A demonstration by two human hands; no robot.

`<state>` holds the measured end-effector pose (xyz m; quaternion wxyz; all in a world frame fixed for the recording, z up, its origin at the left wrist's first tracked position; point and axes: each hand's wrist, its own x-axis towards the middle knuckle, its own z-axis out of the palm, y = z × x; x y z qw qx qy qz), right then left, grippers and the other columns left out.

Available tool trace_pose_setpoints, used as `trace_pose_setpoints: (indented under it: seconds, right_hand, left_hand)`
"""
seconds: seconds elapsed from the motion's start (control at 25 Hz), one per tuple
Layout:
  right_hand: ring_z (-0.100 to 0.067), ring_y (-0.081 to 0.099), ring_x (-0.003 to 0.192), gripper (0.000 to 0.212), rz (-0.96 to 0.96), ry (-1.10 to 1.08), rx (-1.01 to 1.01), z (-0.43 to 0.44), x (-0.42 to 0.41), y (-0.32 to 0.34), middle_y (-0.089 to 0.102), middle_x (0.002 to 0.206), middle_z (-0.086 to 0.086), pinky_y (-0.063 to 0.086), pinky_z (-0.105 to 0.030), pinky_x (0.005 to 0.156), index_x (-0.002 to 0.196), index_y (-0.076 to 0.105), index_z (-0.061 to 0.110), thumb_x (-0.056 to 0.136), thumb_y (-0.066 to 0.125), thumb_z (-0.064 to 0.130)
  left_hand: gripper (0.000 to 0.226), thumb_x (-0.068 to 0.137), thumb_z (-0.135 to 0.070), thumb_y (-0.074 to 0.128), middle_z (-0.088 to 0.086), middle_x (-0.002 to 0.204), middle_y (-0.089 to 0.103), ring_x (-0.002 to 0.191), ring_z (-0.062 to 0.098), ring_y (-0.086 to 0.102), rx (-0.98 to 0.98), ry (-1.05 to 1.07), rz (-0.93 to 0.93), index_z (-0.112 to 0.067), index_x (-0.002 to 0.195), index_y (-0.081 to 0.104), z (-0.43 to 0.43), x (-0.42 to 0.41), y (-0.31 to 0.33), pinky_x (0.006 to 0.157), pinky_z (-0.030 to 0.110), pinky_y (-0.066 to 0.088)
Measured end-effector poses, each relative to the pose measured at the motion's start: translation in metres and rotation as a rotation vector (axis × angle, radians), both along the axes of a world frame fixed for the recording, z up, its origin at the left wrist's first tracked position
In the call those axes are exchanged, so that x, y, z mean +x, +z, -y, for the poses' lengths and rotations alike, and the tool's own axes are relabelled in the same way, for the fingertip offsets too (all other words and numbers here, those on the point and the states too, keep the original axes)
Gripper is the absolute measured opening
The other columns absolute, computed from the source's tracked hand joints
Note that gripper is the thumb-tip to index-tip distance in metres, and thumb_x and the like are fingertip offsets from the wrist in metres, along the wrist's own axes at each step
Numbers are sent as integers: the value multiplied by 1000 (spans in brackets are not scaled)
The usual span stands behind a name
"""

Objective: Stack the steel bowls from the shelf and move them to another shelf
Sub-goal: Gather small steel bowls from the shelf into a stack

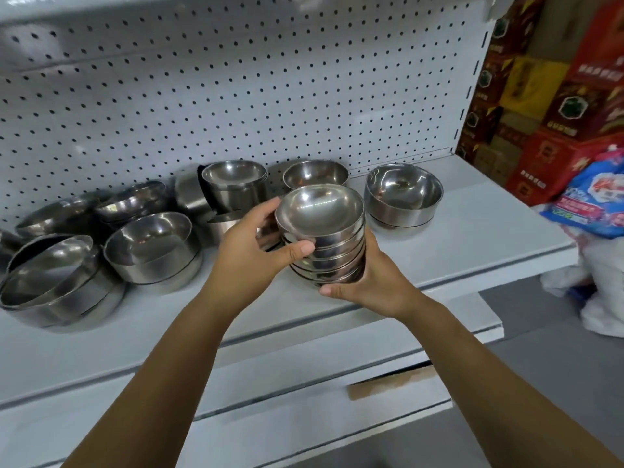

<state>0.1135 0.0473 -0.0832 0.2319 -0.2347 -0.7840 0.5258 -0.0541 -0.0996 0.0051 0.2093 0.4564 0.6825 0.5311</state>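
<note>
A stack of several small steel bowls is held above the front of the white shelf. My left hand grips the stack's left side, thumb across the front. Under the stack's base and right side is my right hand, cupping it. More steel bowls remain on the shelf: a bowl stack at the right, one behind the held stack, a taller stack by the back panel, and larger bowls at the left.
A perforated white back panel rises behind the shelf. Lower white shelves step out toward me. Red and yellow cartons are piled at the right, with a blue-and-white packet and white plastic bags beside the shelf end.
</note>
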Motion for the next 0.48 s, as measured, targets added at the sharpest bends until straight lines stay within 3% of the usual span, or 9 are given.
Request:
trace_pose_setpoints:
  seconds: [0.16, 0.28, 0.48]
  right_hand:
    - [-1, 62, 125, 110, -12, -108, -27, 22, 6, 5, 63, 136, 17, 52, -36, 110, 152, 33, 33, 65, 101, 35]
    - [-1, 62, 124, 106, -48, -187, -36, 41, 16, 12, 62, 135, 17, 53, -34, 109, 152, 36, 30, 67, 100, 35]
    - [-8, 61, 128, 103, -128, -356, -14, 61, 51, 23, 63, 137, 13, 52, -39, 110, 149, 41, 27, 66, 99, 41]
  left_hand:
    - [87, 64, -42, 90, -13, 135, 65, 126, 4, 61, 46, -40, 52, -30, 142, 55, 1, -3, -5, 111, 36, 48]
    - [80, 61, -43, 90, -18, 130, 67, 122, 1, 62, 78, -63, 45, -39, 134, 57, 3, 2, 2, 109, 31, 49]
    - [79, 60, -39, 93, -17, 128, 68, 120, 3, 63, 166, -194, 51, -32, 131, 61, -6, 28, 16, 102, 25, 50]
